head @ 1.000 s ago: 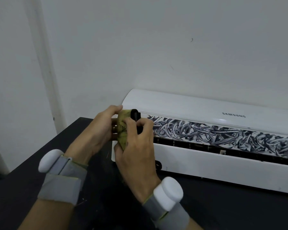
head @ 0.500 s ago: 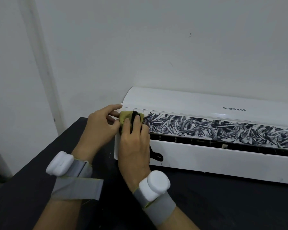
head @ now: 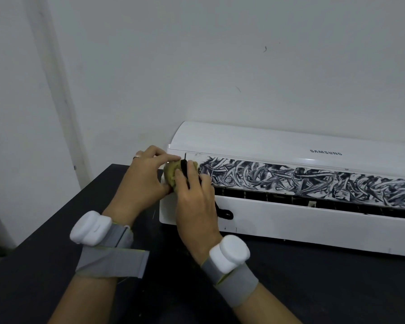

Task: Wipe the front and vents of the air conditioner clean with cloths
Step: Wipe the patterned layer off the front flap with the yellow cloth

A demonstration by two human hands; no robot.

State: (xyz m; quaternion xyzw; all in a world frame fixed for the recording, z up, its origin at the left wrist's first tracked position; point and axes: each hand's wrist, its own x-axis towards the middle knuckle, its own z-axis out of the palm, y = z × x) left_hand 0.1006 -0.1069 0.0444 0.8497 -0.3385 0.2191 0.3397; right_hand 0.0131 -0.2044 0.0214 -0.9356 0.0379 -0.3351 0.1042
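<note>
Left hand [head: 142, 181] pinches crumpled yellow-green cloth [head: 170, 176] at long white plastic air conditioner's [head: 278, 142] left end, right hand [head: 195, 203] fingers curled over it.

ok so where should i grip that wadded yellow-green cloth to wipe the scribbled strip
Cup the wadded yellow-green cloth from its near side: its back is against the white air conditioner at the scribbled strip's left end. The right hand covers it that way; the left hand holds its left edge.

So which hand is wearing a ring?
The left hand, at the yellow cloth: a silver band shows on one finger. The right hand wears none.
</note>
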